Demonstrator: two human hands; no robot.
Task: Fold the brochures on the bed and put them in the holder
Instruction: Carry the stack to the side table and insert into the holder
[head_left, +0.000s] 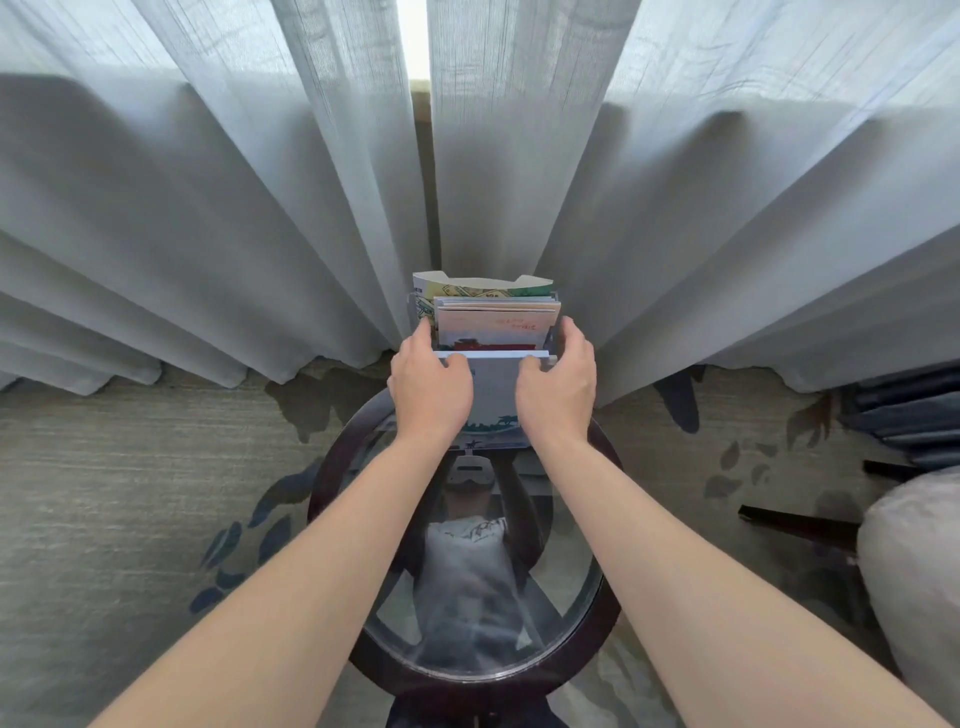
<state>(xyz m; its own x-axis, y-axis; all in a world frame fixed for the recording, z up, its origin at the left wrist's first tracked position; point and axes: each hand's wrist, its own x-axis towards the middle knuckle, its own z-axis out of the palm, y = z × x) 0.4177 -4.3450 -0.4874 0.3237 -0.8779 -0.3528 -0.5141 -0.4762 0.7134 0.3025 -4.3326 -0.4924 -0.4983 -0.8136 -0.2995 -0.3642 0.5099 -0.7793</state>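
A clear brochure holder (414, 306) stands at the far edge of a round glass table (602, 613), packed with several folded brochures (493, 317). In front of them stands a white folded brochure (493, 387) with a green and blue print along its lower edge. My left hand (428, 382) grips that brochure's upper left corner. Its upper right corner is in my right hand (558, 387). The brochure sits at the holder's front, its top edge level with my fingers. Whether its lower end is inside the holder is hidden by my hands.
Grey sheer curtains (260, 208) hang right behind the holder. The glass tabletop has a dark round frame and mirrors me. Patterned carpet (130, 493) surrounds the table. At the right edge are a pale rounded cushion (914, 571) and dark furniture legs (795, 519).
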